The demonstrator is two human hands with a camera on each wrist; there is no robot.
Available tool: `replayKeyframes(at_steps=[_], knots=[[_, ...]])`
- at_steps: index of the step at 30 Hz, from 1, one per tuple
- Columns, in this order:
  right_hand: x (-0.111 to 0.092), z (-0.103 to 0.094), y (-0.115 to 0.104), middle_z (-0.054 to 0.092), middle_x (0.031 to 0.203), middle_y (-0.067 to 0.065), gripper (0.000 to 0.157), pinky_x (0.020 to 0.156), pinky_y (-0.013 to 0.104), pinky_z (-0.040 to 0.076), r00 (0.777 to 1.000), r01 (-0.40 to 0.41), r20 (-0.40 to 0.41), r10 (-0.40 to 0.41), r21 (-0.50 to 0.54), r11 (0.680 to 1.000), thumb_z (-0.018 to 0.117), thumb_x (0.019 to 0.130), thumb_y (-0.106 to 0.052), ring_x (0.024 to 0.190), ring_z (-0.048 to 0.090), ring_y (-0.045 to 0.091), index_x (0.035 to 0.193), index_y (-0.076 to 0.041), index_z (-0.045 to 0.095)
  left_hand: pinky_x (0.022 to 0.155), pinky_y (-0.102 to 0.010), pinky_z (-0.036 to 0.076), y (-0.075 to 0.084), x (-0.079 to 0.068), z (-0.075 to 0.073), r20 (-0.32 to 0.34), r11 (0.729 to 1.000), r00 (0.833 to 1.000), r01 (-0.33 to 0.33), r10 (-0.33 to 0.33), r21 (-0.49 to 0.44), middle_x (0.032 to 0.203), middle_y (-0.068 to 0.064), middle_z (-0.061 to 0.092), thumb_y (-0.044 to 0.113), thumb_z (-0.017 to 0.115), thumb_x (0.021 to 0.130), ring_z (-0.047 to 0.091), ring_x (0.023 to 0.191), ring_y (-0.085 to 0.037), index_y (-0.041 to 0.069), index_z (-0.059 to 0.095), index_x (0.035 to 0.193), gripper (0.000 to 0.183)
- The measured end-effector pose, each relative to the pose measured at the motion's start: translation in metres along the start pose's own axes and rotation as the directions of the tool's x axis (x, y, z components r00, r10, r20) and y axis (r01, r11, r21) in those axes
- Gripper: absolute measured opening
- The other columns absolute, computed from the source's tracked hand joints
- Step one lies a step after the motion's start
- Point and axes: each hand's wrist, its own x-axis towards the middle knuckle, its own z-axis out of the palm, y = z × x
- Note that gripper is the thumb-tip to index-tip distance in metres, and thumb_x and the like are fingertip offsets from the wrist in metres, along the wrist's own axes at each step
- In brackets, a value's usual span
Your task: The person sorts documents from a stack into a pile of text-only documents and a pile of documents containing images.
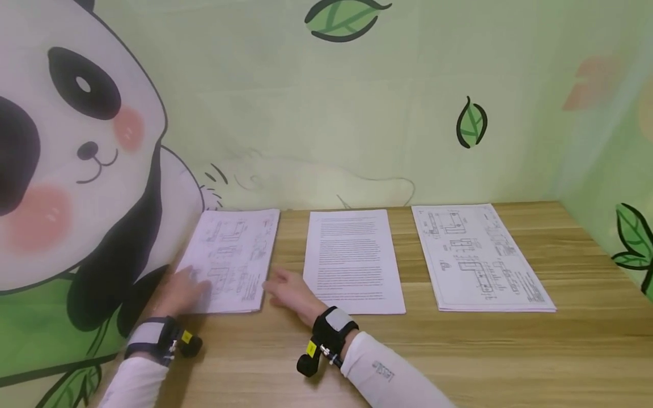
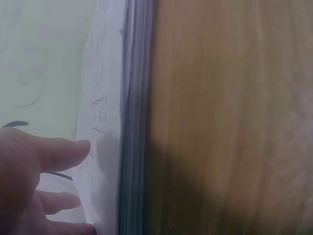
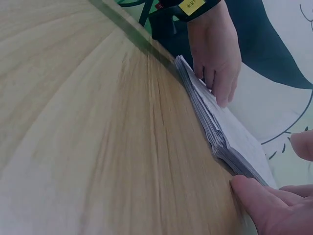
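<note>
A thick stack of paper [image 1: 240, 226] printed with technical drawings lies at the left of the table. My left hand [image 1: 181, 292] is at its left long side, fingers over the margin. In the left wrist view the thumb [image 2: 63, 152] and fingers are spread along that side. Opposite, my right hand [image 1: 295, 294] has its fingertips right at the stack's right long edge. The right wrist view shows slightly uneven layers of sheets [image 3: 208, 125] between the two hands, with the right fingers [image 3: 259, 198] extended along the near corner.
A stack of text pages [image 1: 349, 260] lies in the middle, close to my right hand. Farther right is another stack of drawings [image 1: 474, 255], its lower sheets slightly offset. The wooden table [image 1: 490, 362] meets a green wall covering [image 1: 316, 102] with a panda picture along the left and back.
</note>
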Motion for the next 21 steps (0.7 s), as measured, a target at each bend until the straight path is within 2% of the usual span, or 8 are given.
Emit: replayKeyframes(at_steps=[6,8,12,18,21], knots=[[0.003,0.005,-0.001,0.056,0.13,0.016,0.056,0.092,0.041,0.053,1.0,-0.021,0.008,0.02,0.039,0.999,0.058,0.087,-0.019,0.103,0.063,0.023,0.138,-0.001,0.042,0.097,-0.066,0.034,-0.003,-0.001,0.007,-0.025,0.989,0.991,-0.131,0.133,0.065,0.133,-0.041,0.034,0.02,0.053,0.088,0.039,0.116,-0.053,-0.016,0.028,0.136,0.064],[0.005,0.005,-0.001,0.06,0.124,0.015,0.05,0.091,0.041,0.054,1.0,-0.013,0.01,0.013,0.04,0.999,0.057,0.088,-0.017,0.101,0.063,0.021,0.134,-0.001,0.047,0.096,-0.065,0.035,-0.002,-0.003,0.009,-0.027,0.988,0.989,-0.14,0.142,0.068,0.132,-0.041,0.034,0.02,0.053,0.088,0.04,0.114,-0.053,-0.016,0.028,0.135,0.064],[0.008,0.007,-0.002,0.066,0.112,0.011,0.039,0.089,0.038,0.055,1.0,-0.007,-0.004,0.007,0.031,0.999,0.056,0.088,-0.014,0.096,0.064,0.017,0.126,-0.004,0.055,0.101,-0.066,0.031,0.002,-0.005,0.011,-0.031,0.988,0.988,-0.147,0.149,0.049,0.139,-0.039,0.031,0.023,0.053,0.089,0.035,0.122,-0.053,-0.013,0.026,0.139,0.067],[0.008,0.008,-0.005,0.069,0.109,0.013,0.036,0.084,0.036,0.055,0.999,0.011,-0.048,-0.01,0.012,1.0,0.055,0.087,-0.009,0.092,0.065,0.017,0.122,-0.002,0.058,0.109,-0.063,0.022,0.006,-0.008,0.018,-0.005,0.988,0.988,-0.155,0.155,0.018,0.146,-0.037,0.024,0.023,0.053,0.09,0.024,0.133,-0.052,-0.011,0.021,0.142,0.07],[0.008,0.009,-0.007,0.068,0.11,0.014,0.035,0.084,0.036,0.054,0.997,0.007,-0.076,-0.006,0.021,1.0,0.055,0.086,-0.008,0.093,0.065,0.019,0.12,-0.002,0.058,0.11,-0.063,0.019,0.011,-0.013,0.02,0.018,0.991,0.991,-0.131,0.131,-0.01,0.149,-0.033,0.021,0.026,0.055,0.09,0.02,0.136,-0.049,-0.008,0.019,0.145,0.074]])
